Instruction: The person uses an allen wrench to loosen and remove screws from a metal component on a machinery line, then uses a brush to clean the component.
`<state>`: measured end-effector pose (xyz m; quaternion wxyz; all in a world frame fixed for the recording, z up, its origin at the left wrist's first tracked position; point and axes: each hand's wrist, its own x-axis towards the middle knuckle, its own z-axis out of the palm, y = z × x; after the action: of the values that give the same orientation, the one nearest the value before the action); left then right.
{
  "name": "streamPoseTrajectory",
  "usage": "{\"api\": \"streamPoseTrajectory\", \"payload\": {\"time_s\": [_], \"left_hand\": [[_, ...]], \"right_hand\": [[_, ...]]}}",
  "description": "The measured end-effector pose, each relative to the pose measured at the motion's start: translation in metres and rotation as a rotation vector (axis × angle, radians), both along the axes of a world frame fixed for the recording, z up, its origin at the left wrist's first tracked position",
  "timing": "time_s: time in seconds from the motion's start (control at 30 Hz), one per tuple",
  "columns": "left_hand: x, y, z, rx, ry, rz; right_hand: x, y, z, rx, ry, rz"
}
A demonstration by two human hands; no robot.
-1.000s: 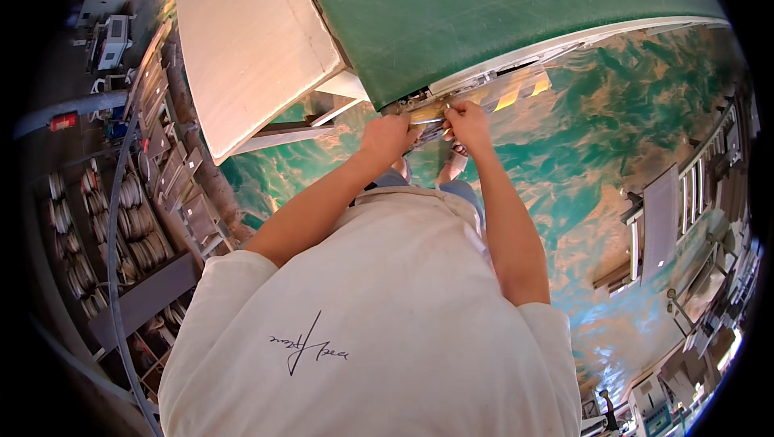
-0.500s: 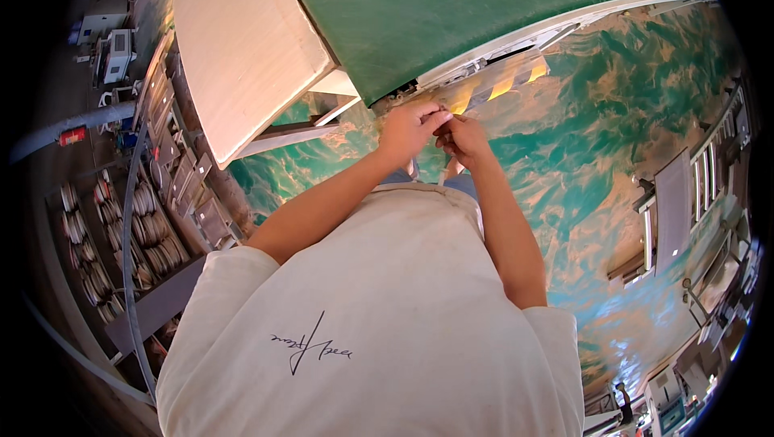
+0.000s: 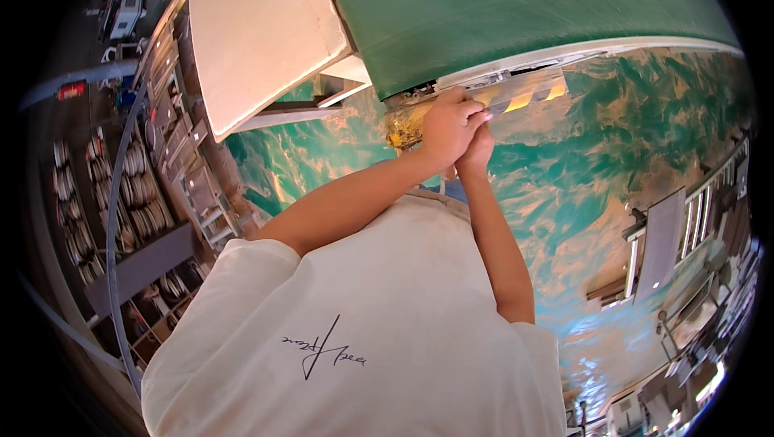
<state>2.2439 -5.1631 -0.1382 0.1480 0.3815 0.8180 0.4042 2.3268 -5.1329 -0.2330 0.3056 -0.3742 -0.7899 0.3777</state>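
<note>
My left hand [image 3: 449,127] and my right hand [image 3: 477,149] meet in front of my waist, just off the edge of a green-topped machine table [image 3: 516,10]. The left hand's back faces up, and its curled fingers lie over the right hand's fingertips. Both hands are closed; whatever is between the fingers is hidden. Right behind them runs a guard strip with yellow and dark stripes [image 3: 520,101]. A yellow, worn-looking part [image 3: 397,132] shows to the left of my left hand.
A pale board-topped table [image 3: 262,34] adjoins the green table on the left. Round discs fill shelves [image 3: 145,195] at far left, beside a curved grey pipe [image 3: 119,219]. A rack with a panel [image 3: 663,235] stands on the mottled green floor [image 3: 588,171] at right.
The view has shifted, with the tables lower in the picture. My left hand has moved right and now covers more of the right hand, whose fingers have turned upward.
</note>
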Motion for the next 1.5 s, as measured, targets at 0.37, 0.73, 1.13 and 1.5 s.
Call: {"api": "streamPoseTrajectory", "payload": {"time_s": [0.37,0.73,1.13,1.5], "left_hand": [[0.012,-0.015,-0.002,-0.209,-0.021,-0.024],[-0.003,-0.009,0.001,-0.274,0.08,-0.062],[-0.017,0.01,-0.007,-0.367,0.149,-0.19],[-0.017,0.03,-0.021,-0.379,0.209,-0.267]], "right_hand": [[-0.017,0.001,-0.002,-0.333,0.001,-0.086],[-0.017,0.006,-0.032,-0.186,-0.088,-0.032],[-0.009,0.009,-0.067,-0.68,0.335,-0.012],[-0.015,0.025,-0.049,-0.651,0.259,-0.002]]}}
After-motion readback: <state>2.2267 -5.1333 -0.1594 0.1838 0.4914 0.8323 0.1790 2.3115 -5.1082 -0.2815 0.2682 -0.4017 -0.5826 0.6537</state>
